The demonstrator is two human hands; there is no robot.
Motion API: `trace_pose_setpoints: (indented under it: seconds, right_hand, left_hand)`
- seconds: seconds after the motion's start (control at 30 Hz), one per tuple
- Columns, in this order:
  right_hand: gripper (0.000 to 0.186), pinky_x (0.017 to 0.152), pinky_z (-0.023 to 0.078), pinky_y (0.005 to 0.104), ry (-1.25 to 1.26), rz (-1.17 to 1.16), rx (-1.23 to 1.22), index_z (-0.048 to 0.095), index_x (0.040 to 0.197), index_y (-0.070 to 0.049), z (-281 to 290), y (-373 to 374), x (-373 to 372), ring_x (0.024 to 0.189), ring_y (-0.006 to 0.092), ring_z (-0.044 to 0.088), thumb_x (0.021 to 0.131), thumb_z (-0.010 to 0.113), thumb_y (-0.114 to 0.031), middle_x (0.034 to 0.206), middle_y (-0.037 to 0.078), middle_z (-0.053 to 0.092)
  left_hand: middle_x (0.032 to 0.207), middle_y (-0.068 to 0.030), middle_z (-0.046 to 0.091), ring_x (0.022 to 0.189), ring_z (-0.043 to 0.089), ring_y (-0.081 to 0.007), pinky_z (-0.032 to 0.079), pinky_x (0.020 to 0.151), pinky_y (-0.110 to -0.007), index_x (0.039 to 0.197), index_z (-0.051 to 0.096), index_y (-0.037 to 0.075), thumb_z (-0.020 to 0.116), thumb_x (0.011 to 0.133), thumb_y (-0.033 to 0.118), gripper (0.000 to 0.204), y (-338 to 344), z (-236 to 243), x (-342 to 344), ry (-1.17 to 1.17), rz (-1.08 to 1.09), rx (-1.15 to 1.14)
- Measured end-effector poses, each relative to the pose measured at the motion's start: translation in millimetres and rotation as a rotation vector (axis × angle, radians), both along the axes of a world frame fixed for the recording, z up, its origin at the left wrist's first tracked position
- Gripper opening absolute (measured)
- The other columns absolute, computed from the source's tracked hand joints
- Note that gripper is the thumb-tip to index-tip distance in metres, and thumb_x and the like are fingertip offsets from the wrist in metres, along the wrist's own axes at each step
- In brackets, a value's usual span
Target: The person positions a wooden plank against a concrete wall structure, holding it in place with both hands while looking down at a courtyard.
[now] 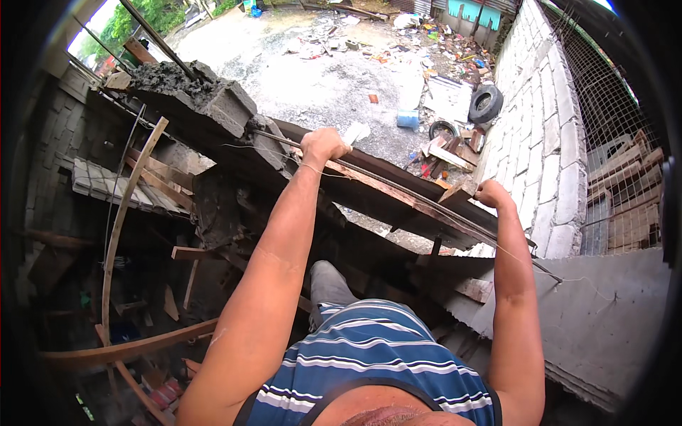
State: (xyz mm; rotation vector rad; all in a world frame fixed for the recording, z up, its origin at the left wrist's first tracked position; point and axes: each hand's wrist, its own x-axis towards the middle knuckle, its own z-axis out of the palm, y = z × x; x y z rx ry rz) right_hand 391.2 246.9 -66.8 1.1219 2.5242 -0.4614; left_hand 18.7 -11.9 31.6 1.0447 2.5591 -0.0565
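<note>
My left hand [325,145] is closed in a fist over a thin steel bar [408,195] that slopes down to the right along wooden planks. A pale whitish piece [356,132] shows right beside its knuckles; whether the fist holds it, I cannot tell. A thin string [238,147] passes by my left wrist and runs on toward the right. My right hand [494,193], farther right, is also closed, its fingers against the end of a wooden block [458,192]. What lies inside either fist is hidden.
Broken concrete blocks [231,110] with upright rods stand at the far left. A hollow-block wall [543,135] rises on the right, above a grey metal sheet [604,319]. Beyond lie a tyre [485,104], a blue container [408,118] and rubble. Loose timbers [124,220] fill the dark left side.
</note>
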Motion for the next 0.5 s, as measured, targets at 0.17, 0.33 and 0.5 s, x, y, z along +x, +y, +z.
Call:
trace_pose_setpoints:
  seconds: [0.17,0.33,0.5]
  right_hand:
    - [0.030,0.078,0.053,0.0398,-0.017,0.002,-0.054,0.073,0.090,-0.003,0.7,0.8,-0.9,0.085,0.0353,0.067,0.070,0.062,-0.023,0.090,0.021,0.069]
    - [0.032,0.079,0.052,0.0396,-0.090,0.002,-0.104,0.072,0.092,-0.002,2.7,-1.6,-2.8,0.086,0.0340,0.067,0.069,0.062,-0.022,0.091,0.021,0.069]
    - [0.033,0.080,0.052,0.0398,-0.069,-0.015,-0.096,0.072,0.091,-0.001,-5.7,5.7,0.1,0.088,0.0355,0.066,0.068,0.061,-0.022,0.092,0.021,0.069]
  left_hand:
    - [0.111,-0.0173,0.068,0.106,0.064,-0.0335,0.051,0.089,-0.041,0.104,0.071,0.007,0.066,0.075,0.058,0.058,1.2,-1.3,-1.4,0.004,-0.004,0.008]
    - [0.107,-0.0137,0.070,0.101,0.067,-0.0305,0.053,0.084,-0.038,0.103,0.073,0.011,0.071,0.071,0.049,0.050,3.8,-0.9,0.5,0.028,0.037,0.010]
    - [0.108,-0.0117,0.070,0.102,0.067,-0.0277,0.052,0.084,-0.037,0.104,0.072,0.013,0.072,0.070,0.050,0.050,4.0,-0.1,1.4,0.008,0.033,-0.025]
